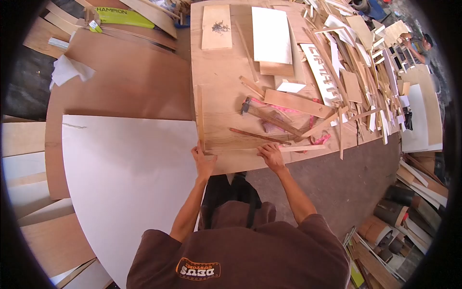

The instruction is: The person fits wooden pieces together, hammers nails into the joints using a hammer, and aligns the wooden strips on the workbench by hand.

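Note:
My left hand [204, 163] is at the near left corner of the wooden worktable [216, 106], with finger and thumb around the end of a thin wooden strip [236, 151]. That strip lies along the table's front edge. Closed over it farther right is my right hand [272, 156]. A second narrow strip [200, 115] runs away from me along the table's left edge. Just beyond my hands lie a dark reddish stick [257, 136] and a hammer [269, 117] with a wooden handle. Pink tape [320, 139] lies loosely near the hammer.
A large white panel [130, 164] is at my left, on a brown board [130, 77]. White boards [272, 36], a cut-out lettering panel [320, 72] and piled offcuts [368, 72] cover the table's far and right parts. Another person [418, 48] is at far right.

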